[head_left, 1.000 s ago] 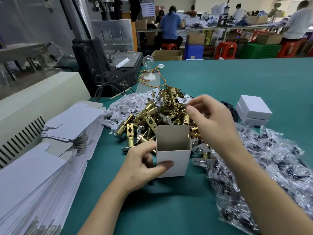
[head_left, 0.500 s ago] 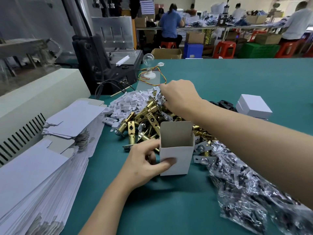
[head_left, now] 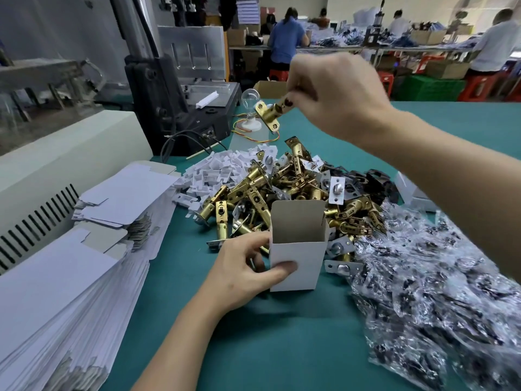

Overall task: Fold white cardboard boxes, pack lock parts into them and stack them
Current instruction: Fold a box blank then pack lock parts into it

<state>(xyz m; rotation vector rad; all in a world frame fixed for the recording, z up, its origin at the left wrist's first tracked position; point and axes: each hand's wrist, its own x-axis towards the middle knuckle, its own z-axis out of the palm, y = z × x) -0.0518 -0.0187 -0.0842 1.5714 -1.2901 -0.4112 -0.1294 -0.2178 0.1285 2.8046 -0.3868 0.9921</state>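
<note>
Box (head_left: 297, 261): upright on worktop (head_left: 253, 348), top open, gripped by left hand (head_left: 242, 275), thumb across front face. Thin card, light, likely to crush under a hard squeeze; best held at side walls.
Latch (head_left: 269, 114): pinched by right hand (head_left: 332, 91), high above pile (head_left: 296, 187). Brass, stiff, probably heavy and slick; best taken by the barrel.
Box floor hidden; right fingertips blurred.

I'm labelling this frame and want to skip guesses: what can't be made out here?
Head view only.
Open box floor: hidden by its own near wall, so contents unknown; the left hand grips it.
Brass latch far end: buried in the right hand.
Closed white box: mostly behind the right forearm.
Dark parts in the plastic bags: too small, glare.
Flat box stack: cut off by left and bottom edges.
</note>
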